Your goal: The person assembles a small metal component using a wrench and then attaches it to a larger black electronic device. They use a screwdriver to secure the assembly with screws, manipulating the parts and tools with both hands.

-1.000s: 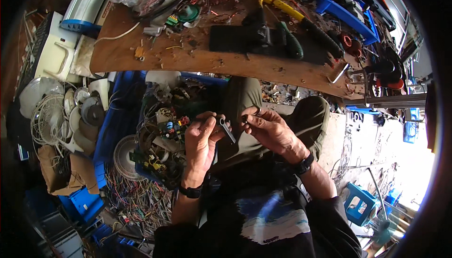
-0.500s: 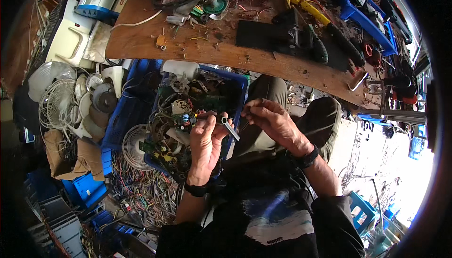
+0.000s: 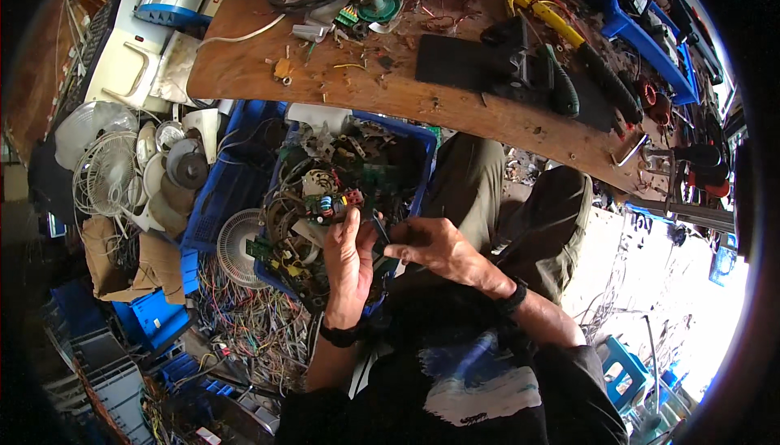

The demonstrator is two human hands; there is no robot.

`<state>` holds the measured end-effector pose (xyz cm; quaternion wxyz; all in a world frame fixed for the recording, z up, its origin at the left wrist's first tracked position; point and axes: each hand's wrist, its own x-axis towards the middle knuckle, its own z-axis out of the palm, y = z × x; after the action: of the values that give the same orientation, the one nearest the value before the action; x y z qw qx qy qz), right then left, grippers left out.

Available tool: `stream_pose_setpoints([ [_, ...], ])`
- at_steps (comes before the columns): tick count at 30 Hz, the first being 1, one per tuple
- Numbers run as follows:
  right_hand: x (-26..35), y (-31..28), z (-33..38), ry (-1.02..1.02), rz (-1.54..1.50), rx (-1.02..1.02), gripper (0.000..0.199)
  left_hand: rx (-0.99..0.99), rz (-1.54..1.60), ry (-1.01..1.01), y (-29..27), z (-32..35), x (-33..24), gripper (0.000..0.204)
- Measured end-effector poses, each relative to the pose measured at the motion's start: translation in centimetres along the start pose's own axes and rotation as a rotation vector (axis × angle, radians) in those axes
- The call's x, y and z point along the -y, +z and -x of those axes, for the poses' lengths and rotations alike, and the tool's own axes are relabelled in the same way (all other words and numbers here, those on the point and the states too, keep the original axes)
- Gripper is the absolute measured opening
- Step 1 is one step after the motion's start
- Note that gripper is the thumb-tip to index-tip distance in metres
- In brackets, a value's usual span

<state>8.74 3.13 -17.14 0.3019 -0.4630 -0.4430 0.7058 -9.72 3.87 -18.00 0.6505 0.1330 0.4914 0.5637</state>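
My left hand (image 3: 344, 268), palm turned inward, is closed on a small grey metal piece (image 3: 379, 225), a narrow strip that looks dark from this angle. My right hand (image 3: 439, 251) has its thumb and fingers closed at the near end of the same piece. Fingers of both hands hide much of it. Behind and left of my hands stands a blue crate (image 3: 429, 148) filled with scrap electronics. A circuit board with coloured parts (image 3: 327, 204) lies in it, just past my left fingertips.
A wooden workbench (image 3: 244, 71) runs across the far side, holding a yellow-headed hammer (image 3: 548, 21), a black plate (image 3: 445, 61) and a blue tray (image 3: 630, 30). Fan grilles (image 3: 110, 177) and a heap of wires (image 3: 252, 323) lie to the left. A teal stool (image 3: 624, 373) stands lower right.
My right hand has moved left and down, from apart to meeting the metal piece at my left hand. The piece has turned and shows less of its bright side. The view has shifted slightly.
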Motion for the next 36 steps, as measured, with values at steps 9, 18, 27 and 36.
stream_pose_setpoints([
  [9, -1.1, -0.3, -0.1, 0.040, -0.195, -0.035, 0.032, -0.092, -0.044, 0.164, -1.4, 1.1, -0.4, 0.024],
  [18, -0.9, -2.5, 0.8, 0.027, -0.238, -0.013, 0.029, 0.072, 0.090, 0.058, -1.1, 0.5, -0.5, 0.014],
  [27, -1.3, -3.0, 1.7, -0.016, -0.335, -0.030, 0.028, 0.148, 0.062, 0.092, 1.3, 1.2, -0.6, 0.008],
  [36, 0.6, -2.3, 1.8, -0.141, -0.416, -0.058, 0.018, 0.289, -0.277, 0.368, 2.6, 2.7, -0.6, 0.015],
])
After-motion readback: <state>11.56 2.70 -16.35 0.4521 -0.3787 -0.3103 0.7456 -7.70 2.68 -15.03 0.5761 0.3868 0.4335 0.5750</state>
